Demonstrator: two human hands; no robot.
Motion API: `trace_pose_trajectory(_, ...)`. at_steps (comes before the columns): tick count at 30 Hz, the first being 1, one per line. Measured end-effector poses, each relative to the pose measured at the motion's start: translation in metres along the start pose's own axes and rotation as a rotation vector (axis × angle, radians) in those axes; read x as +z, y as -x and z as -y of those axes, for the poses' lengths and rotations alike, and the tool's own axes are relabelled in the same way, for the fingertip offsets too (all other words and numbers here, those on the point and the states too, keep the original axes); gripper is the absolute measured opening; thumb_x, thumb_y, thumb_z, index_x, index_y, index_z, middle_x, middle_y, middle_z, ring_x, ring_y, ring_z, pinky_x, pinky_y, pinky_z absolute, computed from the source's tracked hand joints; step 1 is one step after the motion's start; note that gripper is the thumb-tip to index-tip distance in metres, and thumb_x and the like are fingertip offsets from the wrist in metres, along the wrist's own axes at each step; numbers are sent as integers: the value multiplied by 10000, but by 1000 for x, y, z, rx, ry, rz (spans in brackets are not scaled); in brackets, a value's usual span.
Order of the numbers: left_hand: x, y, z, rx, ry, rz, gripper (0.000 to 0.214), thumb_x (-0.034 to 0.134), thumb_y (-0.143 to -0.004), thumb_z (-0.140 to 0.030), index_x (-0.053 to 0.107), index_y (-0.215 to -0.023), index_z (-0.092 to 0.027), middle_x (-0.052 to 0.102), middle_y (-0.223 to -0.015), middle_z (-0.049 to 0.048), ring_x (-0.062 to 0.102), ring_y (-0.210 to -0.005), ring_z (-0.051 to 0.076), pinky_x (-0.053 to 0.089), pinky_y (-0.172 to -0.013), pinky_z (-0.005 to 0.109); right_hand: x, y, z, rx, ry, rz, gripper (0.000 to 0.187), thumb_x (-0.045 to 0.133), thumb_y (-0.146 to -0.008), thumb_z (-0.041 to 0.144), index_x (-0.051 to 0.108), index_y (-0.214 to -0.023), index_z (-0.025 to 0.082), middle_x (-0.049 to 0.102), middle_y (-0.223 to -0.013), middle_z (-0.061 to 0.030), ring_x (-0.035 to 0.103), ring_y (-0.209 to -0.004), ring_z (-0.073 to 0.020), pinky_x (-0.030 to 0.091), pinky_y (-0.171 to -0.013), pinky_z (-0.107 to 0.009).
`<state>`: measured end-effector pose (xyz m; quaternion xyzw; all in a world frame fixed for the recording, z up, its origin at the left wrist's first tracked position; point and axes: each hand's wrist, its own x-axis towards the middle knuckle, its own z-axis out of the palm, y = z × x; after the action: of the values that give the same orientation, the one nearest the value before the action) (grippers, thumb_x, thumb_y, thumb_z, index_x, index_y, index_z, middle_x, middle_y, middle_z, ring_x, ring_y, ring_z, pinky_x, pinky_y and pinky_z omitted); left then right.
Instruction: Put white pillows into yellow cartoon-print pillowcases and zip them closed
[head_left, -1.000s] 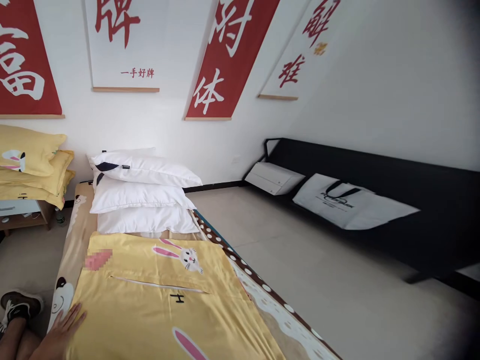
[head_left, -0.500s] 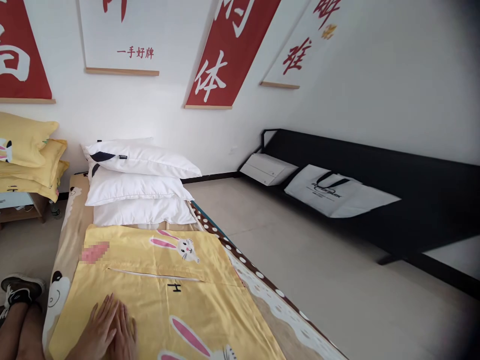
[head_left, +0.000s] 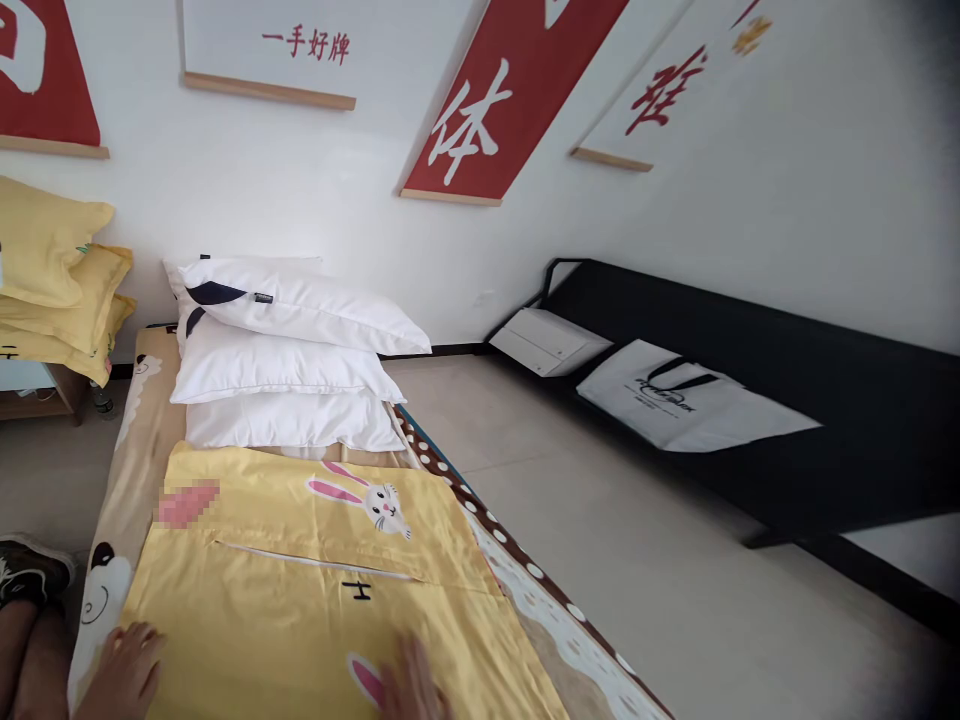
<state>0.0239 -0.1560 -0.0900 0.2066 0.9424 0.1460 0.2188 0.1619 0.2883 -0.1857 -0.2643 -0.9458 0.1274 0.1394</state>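
Note:
A yellow pillowcase (head_left: 300,620) printed with rabbits lies spread flat on the bed, with a long slit across its upper part. My left hand (head_left: 124,668) rests at the pillowcase's left edge, its fingers stretched forward and nothing visibly held. Farther right, my right hand (head_left: 414,682) is over the pillowcase, fingers extended, smeared by motion and partly covering a rabbit's pink ear. Both hands are partly cut off by the bottom of the view. Beyond the pillowcase, several white pillows (head_left: 292,355) are stacked at the far end of the bed.
Yellow pillows (head_left: 56,290) are piled on a low cabinet (head_left: 45,402) at the left. A black bench (head_left: 720,480) along the right wall holds a white box (head_left: 547,342) and a white bag (head_left: 675,400). Crossed legs and a shoe (head_left: 34,570) show at lower left.
My hands, side by side on the pillowcase before, have moved apart: the left to the left edge, the right across to the right. The camera view has tilted a little.

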Motion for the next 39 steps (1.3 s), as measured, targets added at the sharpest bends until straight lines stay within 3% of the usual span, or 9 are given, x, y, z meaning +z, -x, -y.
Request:
trace_pose_trajectory(4,-5,-61,-66,212,57,-106,525,367,-836,-125,612,-1281,-257,606,-1350,61,546,-1236,212,410,-1066,397,30,-49,107,-195,-102,74,498,309,-941,393,530,-1359,237,563,-1398,-124,507,-1298,-287,376,-1038,-521)
trace_pose_trajectory(8,7,-111,-102,265,-26,-26,684,377,-785,-85,430,-1458,-197,379,-1557,86,327,-1446,232,304,-1152,479,24,-74,140,-200,-136,32,325,376,-955,369,608,-1141,235,663,-1134,-100,592,-1081,-264,412,-960,-468)
trace_pose_trajectory(13,17,-129,-119,290,-45,-78,529,391,-877,-171,495,-1393,-229,479,-1481,118,388,-1393,266,299,-1112,528,15,-43,128,-242,-145,35,241,396,-971,357,610,-947,249,659,-954,-43,598,-946,-212,430,-905,-386)
trace_pose_trajectory(20,4,-122,-117,331,12,-196,319,354,-976,-253,665,-912,-216,655,-972,57,583,-984,222,396,-934,429,17,-29,88,-114,-92,38,393,335,-977,443,632,-1174,277,643,-1265,-85,569,-1202,-264,408,-997,-468)
trace_pose_trajectory(26,13,-110,-61,264,58,-326,358,357,-977,-276,692,-1101,-288,676,-1175,58,599,-1131,220,421,-971,417,2,-22,-9,-66,-74,114,581,223,-973,483,505,-1408,221,497,-1472,-88,426,-1385,-265,339,-1114,-498)
trace_pose_trajectory(29,23,-105,-29,330,99,-312,340,432,-956,-340,669,-1199,-328,647,-1306,39,588,-1215,230,453,-986,392,4,-24,-17,32,-94,-8,617,266,-954,555,590,-1324,183,577,-1390,-119,497,-1322,-300,382,-1083,-499)
trace_pose_trajectory(31,19,-108,-22,331,140,-294,329,427,-965,-380,713,-1105,-298,712,-1180,44,649,-1109,224,494,-937,359,9,-45,11,95,-115,-138,610,278,-952,570,657,-1217,172,639,-1298,-151,554,-1253,-324,405,-1049,-518)
trace_pose_trajectory(34,-6,-135,-39,275,125,-353,402,338,-989,-318,729,-954,-232,744,-965,56,683,-933,211,524,-863,345,22,-99,95,-1,-140,-186,584,267,-969,552,608,-1280,195,578,-1378,-150,520,-1294,-320,404,-1040,-544)
trace_pose_trajectory(39,-47,-223,-74,352,-78,-502,476,339,-921,-147,560,-1340,-182,541,-1437,77,456,-1357,234,375,-1104,418,50,-173,231,-457,-60,109,567,271,-993,513,379,-1487,257,450,-1509,-69,450,-1368,-268,431,-1054,-462)
